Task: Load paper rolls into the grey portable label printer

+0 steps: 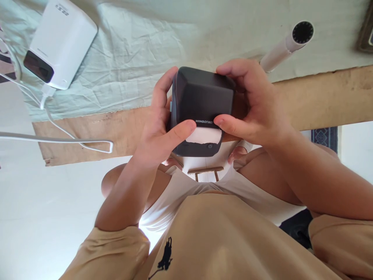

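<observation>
A dark grey label printer (204,95) marked NIIMBOT is held between both my hands above the table's front edge. A white strip of paper (204,135) with a ragged lower edge shows at its front, above a small power button. My left hand (164,116) grips the printer's left side, its thumb at the paper and lettering. On the other side, my right hand (252,99) has its thumb beside the lettering and its fingers at the far right corner. The printer's underside is hidden.
A white power bank (62,42) with a plugged-in white cable (58,124) lies at the back left. At the right stands a white tube (276,52) with a dark round end. A green cloth (140,42) covers the table behind its wooden edge (323,99).
</observation>
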`<state>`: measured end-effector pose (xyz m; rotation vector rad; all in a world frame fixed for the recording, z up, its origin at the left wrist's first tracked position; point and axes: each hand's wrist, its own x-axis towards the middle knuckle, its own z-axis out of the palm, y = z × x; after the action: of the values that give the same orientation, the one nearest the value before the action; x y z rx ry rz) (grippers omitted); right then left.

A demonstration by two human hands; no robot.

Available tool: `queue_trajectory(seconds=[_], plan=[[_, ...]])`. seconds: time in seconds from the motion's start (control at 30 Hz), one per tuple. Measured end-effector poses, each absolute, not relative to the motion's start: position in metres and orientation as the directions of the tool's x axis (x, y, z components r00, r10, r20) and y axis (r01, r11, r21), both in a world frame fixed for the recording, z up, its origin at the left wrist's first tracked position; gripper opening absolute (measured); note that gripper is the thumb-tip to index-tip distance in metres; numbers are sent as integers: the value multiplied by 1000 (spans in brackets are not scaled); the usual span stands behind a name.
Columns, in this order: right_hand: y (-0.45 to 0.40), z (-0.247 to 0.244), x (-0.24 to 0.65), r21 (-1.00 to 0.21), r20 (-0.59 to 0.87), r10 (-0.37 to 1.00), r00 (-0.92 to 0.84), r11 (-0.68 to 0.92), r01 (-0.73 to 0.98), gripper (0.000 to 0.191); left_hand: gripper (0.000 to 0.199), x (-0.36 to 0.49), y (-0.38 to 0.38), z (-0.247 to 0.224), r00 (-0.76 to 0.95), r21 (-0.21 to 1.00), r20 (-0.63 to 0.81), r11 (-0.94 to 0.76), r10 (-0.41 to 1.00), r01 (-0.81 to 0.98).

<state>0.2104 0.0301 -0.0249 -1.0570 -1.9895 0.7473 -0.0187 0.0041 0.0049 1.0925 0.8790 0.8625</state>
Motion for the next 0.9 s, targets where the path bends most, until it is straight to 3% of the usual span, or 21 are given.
queue_trajectory(seconds=[0.13,0.2,0.23,0.3,0.43,0.5,0.6,0.7,0.9], plan=[[30,-24,211,-752,358,853,-380,504,424,63,60,-20,11,-20,428,960,-44,157,903,-230],[30,-24,211,-744,380,844,-379,522,417,61,63,-20,16,-38,434,945,113,39,894,-325],[30,-25,210,-739,389,841,-376,529,417,61,74,-19,19,-46,414,920,240,-70,878,-385],[31,-26,210,-732,398,839,-371,534,423,62,81,-18,22,-57,396,905,298,-125,869,-406],[30,-28,209,-731,387,848,-362,521,441,64,60,-15,20,-62,413,962,116,0,903,-272],[30,-28,208,-731,382,852,-358,515,447,63,85,-12,19,-61,365,948,249,-148,897,-282],[30,-29,208,-717,411,836,-364,543,437,63,107,-5,18,-52,346,997,77,-71,935,-30],[30,-30,209,-713,424,828,-366,555,429,62,109,3,19,-33,340,995,11,-45,940,92],[29,-28,210,-713,409,835,-368,544,442,62,104,-2,13,-3,344,997,6,-30,939,65]])
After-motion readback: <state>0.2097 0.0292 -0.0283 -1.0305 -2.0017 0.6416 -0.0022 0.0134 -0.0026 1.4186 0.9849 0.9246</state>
